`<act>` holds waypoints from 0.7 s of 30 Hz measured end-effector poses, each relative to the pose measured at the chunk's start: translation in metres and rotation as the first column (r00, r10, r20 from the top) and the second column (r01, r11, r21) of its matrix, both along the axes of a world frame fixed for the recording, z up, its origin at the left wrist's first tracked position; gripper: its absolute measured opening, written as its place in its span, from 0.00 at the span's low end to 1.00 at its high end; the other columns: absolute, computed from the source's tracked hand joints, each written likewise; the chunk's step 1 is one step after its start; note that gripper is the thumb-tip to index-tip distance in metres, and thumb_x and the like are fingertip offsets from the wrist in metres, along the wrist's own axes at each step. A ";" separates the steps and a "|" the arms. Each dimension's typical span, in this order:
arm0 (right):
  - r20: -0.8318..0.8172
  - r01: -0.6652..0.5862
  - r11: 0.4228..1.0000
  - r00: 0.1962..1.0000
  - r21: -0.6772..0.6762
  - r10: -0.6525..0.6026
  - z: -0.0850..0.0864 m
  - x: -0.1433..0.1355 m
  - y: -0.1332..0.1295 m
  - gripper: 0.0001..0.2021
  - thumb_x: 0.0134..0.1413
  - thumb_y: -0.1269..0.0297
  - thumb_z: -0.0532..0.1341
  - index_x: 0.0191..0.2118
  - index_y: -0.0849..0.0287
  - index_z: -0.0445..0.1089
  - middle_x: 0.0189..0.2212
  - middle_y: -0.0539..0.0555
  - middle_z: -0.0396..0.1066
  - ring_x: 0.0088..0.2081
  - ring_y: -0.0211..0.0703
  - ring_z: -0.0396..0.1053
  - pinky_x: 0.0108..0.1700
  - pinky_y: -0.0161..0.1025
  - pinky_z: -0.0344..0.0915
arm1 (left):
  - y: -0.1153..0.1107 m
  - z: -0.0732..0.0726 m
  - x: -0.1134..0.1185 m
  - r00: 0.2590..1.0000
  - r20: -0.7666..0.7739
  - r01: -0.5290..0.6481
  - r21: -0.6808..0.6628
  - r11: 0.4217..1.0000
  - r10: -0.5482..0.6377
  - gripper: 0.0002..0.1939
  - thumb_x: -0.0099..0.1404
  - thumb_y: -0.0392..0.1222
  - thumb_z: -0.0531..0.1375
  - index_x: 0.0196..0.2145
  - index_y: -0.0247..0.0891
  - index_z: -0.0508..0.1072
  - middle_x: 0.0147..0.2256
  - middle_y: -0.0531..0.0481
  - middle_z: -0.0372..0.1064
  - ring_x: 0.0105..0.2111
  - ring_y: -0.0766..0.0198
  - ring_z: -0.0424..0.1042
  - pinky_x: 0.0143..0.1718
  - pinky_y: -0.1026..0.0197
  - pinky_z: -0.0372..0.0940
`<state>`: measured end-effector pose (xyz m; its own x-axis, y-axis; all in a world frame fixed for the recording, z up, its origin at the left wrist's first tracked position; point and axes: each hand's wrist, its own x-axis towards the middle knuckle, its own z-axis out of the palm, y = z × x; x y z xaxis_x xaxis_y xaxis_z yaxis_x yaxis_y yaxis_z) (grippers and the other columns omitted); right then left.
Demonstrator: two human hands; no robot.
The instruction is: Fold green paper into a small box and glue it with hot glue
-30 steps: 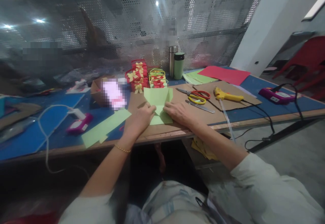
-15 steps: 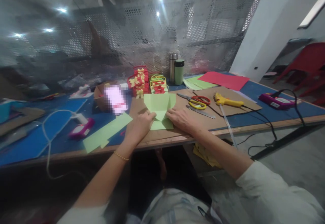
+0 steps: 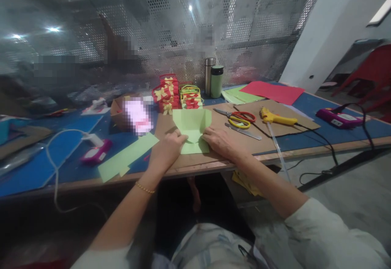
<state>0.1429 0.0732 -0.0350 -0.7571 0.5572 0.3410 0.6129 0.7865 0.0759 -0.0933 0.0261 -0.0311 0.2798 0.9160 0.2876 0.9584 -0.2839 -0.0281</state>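
Atop brown cardboard (image 3: 254,143), the left hand (image 3: 172,143) and right hand (image 3: 219,140) apparently pinch a folded green sheet (image 3: 192,119).

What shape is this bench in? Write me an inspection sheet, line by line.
Surface: blue table, brown board on top.
Job's things: folded green paper, on the board.
Clutter: scissors and yellow glue gun, right of the paper.
Left hand: pinching the paper's left side.
Right hand: pinching its right side.
Cables: white cable hangs over the front edge; black cable trails from the glue gun.
Surroundings: perforated screen behind, red chair far right.
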 end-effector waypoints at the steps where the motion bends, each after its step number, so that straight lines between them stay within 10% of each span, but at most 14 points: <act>1: 0.000 -0.007 1.000 1.000 0.002 0.007 0.000 0.000 0.000 0.08 0.67 0.73 0.58 0.38 0.63 0.74 0.41 0.59 0.71 0.41 0.46 0.66 0.40 0.39 0.57 | 0.000 -0.001 0.000 1.000 -0.002 -0.004 -0.001 1.000 0.004 0.17 0.76 0.42 0.51 0.52 0.45 0.78 0.42 0.44 0.68 0.41 0.59 0.70 0.42 0.58 0.66; 21: -0.071 -0.095 0.996 0.993 0.006 0.095 -0.006 0.000 -0.002 0.09 0.65 0.73 0.59 0.46 0.63 0.76 0.40 0.59 0.72 0.42 0.48 0.66 0.42 0.40 0.59 | 0.000 0.004 0.005 1.000 -0.023 0.016 0.032 0.999 -0.016 0.20 0.76 0.39 0.50 0.60 0.42 0.72 0.42 0.44 0.69 0.42 0.58 0.71 0.46 0.57 0.66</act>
